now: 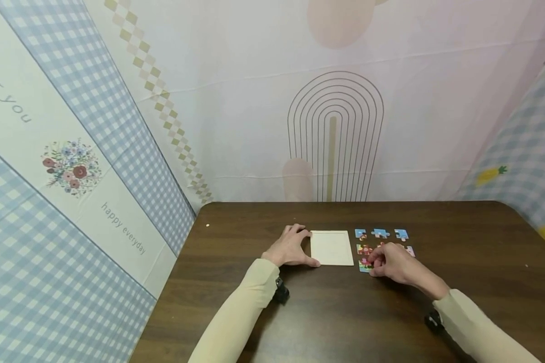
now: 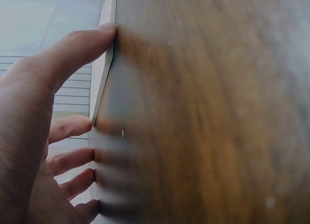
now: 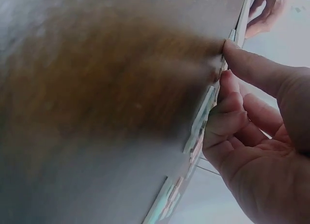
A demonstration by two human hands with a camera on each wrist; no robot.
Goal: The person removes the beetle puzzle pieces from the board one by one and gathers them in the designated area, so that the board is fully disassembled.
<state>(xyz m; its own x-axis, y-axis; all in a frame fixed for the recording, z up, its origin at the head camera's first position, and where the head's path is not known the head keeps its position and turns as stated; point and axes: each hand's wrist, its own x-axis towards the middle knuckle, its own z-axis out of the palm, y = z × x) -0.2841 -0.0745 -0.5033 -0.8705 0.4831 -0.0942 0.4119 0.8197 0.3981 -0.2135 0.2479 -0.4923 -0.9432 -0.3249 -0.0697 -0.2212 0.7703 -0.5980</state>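
A cream square puzzle tray (image 1: 331, 248) lies flat on the table. My left hand (image 1: 292, 247) holds it at the left side, thumb at the near corner and index finger at the far one; the other fingertips rest on the table (image 2: 193, 107). To the right of the tray, colourful jigsaw pieces lie in loose rows. My right hand (image 1: 392, 262) has thumb and index finger at the near-left jigsaw piece (image 1: 365, 265), which still lies at table level. Its remaining fingers are curled in. The hand covers part of the middle and near rows.
Three blue-topped pieces, one of them in the middle (image 1: 380, 233), form the far row. A pinkish piece (image 1: 410, 250) shows past the right hand. Behind the table's far edge hangs a patterned cloth (image 1: 254, 126); a checked cloth (image 1: 131, 201) hangs at left.
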